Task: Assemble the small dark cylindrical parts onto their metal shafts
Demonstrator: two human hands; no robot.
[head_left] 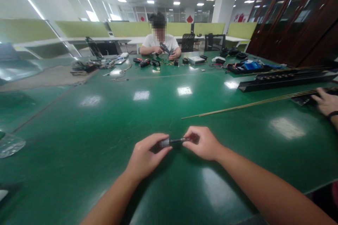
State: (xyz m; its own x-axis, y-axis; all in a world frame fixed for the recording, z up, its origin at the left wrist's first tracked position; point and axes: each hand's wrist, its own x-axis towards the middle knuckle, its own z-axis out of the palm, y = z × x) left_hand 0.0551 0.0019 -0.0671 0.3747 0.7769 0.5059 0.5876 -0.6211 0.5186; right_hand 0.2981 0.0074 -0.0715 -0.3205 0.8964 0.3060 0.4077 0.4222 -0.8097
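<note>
Between the thumb and fingers of my left hand [148,153] is a small grey cylinder [165,143], held just above or on the green table. From its right end a thin dark rod [176,140] runs across to my right hand [202,143]. My right fingertips pinch the rod's far end, and the fingers hide part of it. Whether cylinder and rod are one piece, I cannot tell. Both hands are closed, close together over the near middle of the table [118,112].
Long thin brass rods [237,107] lie to the right, near a black metal channel [264,83]. Another person's hand [327,102] rests at the right edge. Across the table a person [161,44] holds a power drill [164,47]. A clear dish [12,145] sits at left.
</note>
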